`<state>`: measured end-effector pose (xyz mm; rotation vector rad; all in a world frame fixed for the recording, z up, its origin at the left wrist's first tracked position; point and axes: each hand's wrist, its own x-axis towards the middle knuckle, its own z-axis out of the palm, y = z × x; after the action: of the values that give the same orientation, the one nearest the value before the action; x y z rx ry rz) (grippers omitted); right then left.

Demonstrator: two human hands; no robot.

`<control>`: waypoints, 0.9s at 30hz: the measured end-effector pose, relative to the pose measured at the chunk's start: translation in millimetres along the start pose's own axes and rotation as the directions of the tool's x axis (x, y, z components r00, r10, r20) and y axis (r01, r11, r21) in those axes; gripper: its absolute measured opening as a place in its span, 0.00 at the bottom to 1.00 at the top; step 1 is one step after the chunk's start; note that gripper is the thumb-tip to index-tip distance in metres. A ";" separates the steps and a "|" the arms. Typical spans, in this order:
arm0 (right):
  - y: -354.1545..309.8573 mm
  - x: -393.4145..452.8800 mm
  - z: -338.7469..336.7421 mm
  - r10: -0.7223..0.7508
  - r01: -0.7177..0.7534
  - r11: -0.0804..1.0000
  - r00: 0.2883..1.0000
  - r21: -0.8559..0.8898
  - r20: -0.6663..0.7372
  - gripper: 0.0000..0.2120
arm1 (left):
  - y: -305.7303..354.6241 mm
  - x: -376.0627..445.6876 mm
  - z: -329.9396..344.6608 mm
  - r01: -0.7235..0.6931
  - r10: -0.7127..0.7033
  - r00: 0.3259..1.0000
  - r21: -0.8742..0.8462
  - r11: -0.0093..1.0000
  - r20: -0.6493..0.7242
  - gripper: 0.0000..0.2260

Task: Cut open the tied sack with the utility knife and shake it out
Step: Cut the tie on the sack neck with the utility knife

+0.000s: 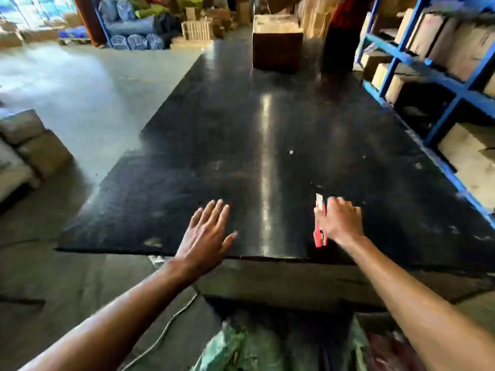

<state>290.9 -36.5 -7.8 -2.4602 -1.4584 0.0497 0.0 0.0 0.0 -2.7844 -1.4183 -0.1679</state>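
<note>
Gleaming black table beside blue shelving

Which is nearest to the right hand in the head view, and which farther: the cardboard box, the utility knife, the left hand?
1. Utility knife: held in the right hand.
2. Left hand: to its left, near table edge.
3. Cardboard box: far end of the table.

My left hand stretches forward, fingers straight and spread; my right hand is curled tight, arm extended.

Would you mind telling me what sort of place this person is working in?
Most likely a warehouse or stockroom: blue metal shelving stacked with cartons, an open brown cardboard box on the long black worktable, and bundled blue sacks beyond.
</note>
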 end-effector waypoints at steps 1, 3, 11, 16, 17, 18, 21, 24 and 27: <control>7.6 3.9 18.5 0.064 -0.063 0.998 0.997 -0.010 0.038 0.19 | -0.3 -0.5 24.8 0.010 -0.011 0.999 0.015 1.000 0.033 0.30; 23.0 13.1 54.9 0.145 -0.145 0.989 0.989 -0.008 0.027 0.24 | 2.4 -3.2 59.9 0.006 -0.008 0.994 0.024 1.000 0.107 0.33; 21.6 16.7 85.0 0.221 -0.201 0.950 0.973 0.241 -0.062 0.21 | -0.8 -10.5 105.0 0.066 -0.067 0.966 0.011 0.998 0.251 0.35; 4.2 -56.6 66.1 0.347 -0.186 0.743 0.929 0.643 -0.132 0.18 | 18.7 -50.3 102.2 -0.021 0.056 0.991 -0.262 0.965 0.126 0.27; 0.1 -81.9 66.4 0.350 -0.156 0.726 0.922 0.670 -0.165 0.17 | 21.4 -70.0 111.3 -0.084 0.112 0.991 -0.297 0.951 0.078 0.25; -3.2 -107.8 70.3 0.355 -0.120 0.705 0.913 0.699 -0.200 0.15 | 23.0 -90.2 123.2 -0.124 0.153 0.986 -0.329 0.936 0.065 0.23; -7.0 -179.7 101.8 0.336 -0.038 0.639 0.912 0.768 -0.235 0.15 | 20.7 -138.2 169.3 -0.087 0.166 0.971 -0.392 0.916 0.172 0.22; 4.4 -240.0 169.6 0.302 -0.118 0.646 0.947 0.754 -0.110 0.17 | 16.9 -166.8 232.4 0.039 0.101 0.946 -0.418 0.907 0.308 0.26; 25.2 -286.3 253.2 0.329 -0.256 0.610 0.943 0.750 0.054 0.19 | 15.9 -185.2 305.1 0.109 0.054 0.924 -0.397 0.911 0.378 0.29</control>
<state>129.0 -239.3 -289.5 -1.9124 -0.7271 0.5031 -67.8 -140.4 -321.4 -3.2848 -1.6737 0.1003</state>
